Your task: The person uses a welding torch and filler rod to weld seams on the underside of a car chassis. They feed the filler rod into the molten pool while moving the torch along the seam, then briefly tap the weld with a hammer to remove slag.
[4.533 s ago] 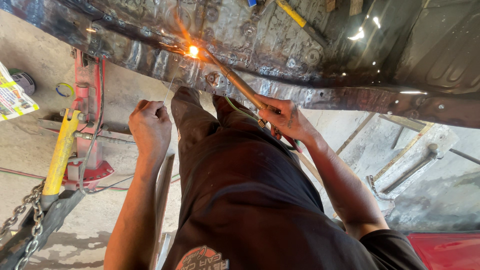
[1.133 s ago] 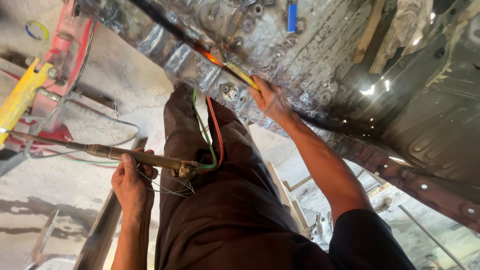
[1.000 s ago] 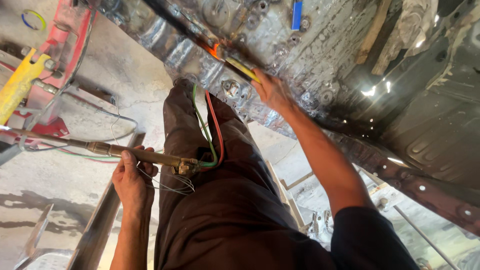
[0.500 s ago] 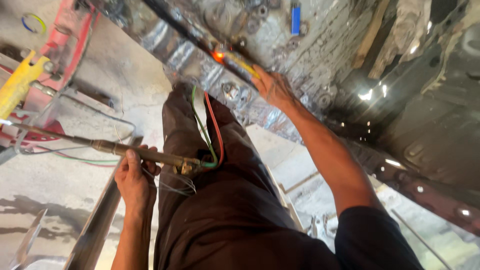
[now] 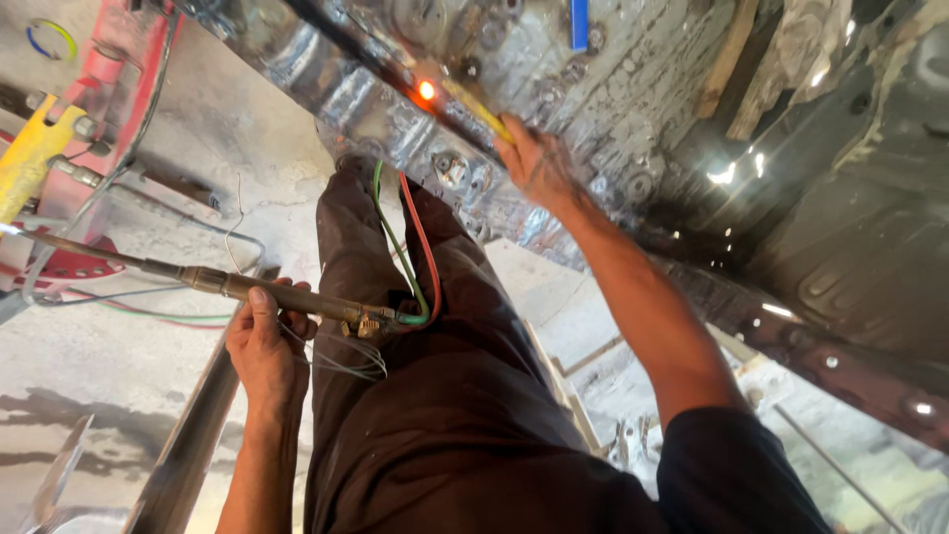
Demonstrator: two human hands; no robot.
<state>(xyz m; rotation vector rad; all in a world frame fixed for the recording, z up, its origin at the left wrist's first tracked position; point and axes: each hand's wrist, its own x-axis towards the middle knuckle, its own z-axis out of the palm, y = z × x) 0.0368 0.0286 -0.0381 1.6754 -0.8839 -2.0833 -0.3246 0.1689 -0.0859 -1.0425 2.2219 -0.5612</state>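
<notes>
Fingers of the left hand (image 5: 262, 346) wrap a long brass gas torch (image 5: 287, 294) trailing green and red hoses (image 5: 420, 252) across the lap, while the right hand (image 5: 534, 168) apparently pinches a thin yellow rod (image 5: 474, 107) against the glowing spot (image 5: 426, 90) on the dented silver sheet-metal underbody (image 5: 554, 59).

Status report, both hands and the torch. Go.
Left hand gripping brass torch, held aside. Right hand pressing yellow-handled tool at glowing spot on underbody. Hoses across leg.

Pale, stained concrete floor (image 5: 109, 415) lies below in daylight. Red and yellow lifting gear (image 5: 59, 148), probably a jack, stands at left. Bright glints fall on dark metal (image 5: 840, 257) at right.
</notes>
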